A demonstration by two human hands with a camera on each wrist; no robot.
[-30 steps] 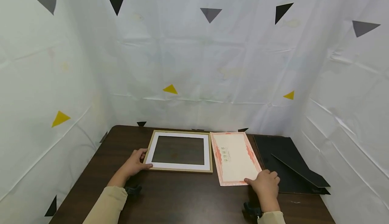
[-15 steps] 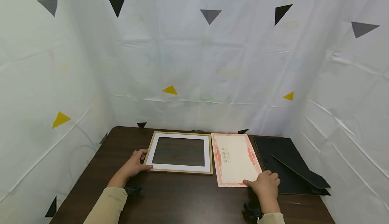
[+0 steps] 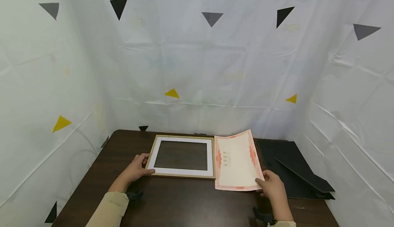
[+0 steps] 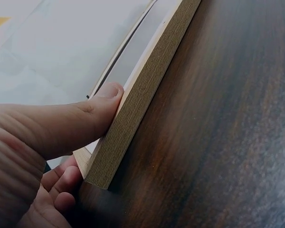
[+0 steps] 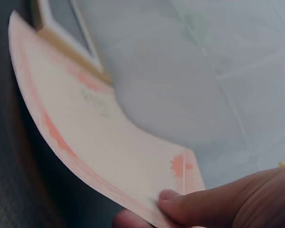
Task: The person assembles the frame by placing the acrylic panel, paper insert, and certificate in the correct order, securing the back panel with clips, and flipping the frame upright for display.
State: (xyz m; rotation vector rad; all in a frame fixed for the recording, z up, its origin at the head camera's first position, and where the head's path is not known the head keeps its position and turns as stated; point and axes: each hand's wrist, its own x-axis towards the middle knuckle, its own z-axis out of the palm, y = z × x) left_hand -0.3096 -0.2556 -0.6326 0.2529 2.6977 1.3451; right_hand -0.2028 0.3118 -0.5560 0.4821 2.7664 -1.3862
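Note:
A wooden picture frame [image 3: 210, 155] with a white mat lies on the dark table, left of centre. My left hand [image 3: 136, 169] grips its near left corner. In the left wrist view the thumb presses on top of the frame [image 4: 133, 104], with the other fingers curled beside the corner. To the right is a cream certificate [image 3: 238, 162] with a red patterned border. My right hand [image 3: 274, 186] pinches it near its lower right corner, thumb on top. The sheet bows upward on the right, its left edge against the frame's right side.
A black backing board [image 3: 277, 150] lies at the table's right, its stand flap [image 3: 307, 175] sticking up at an angle. Behind the table [image 3: 178, 203] hangs a white curtain [image 3: 197, 66] with printed triangles, which closes off both sides too.
My right hand has taken the certificate's edge and raised it; the sheet lay flat before and now curves, shifted left up to the frame. My left hand stays on the frame.

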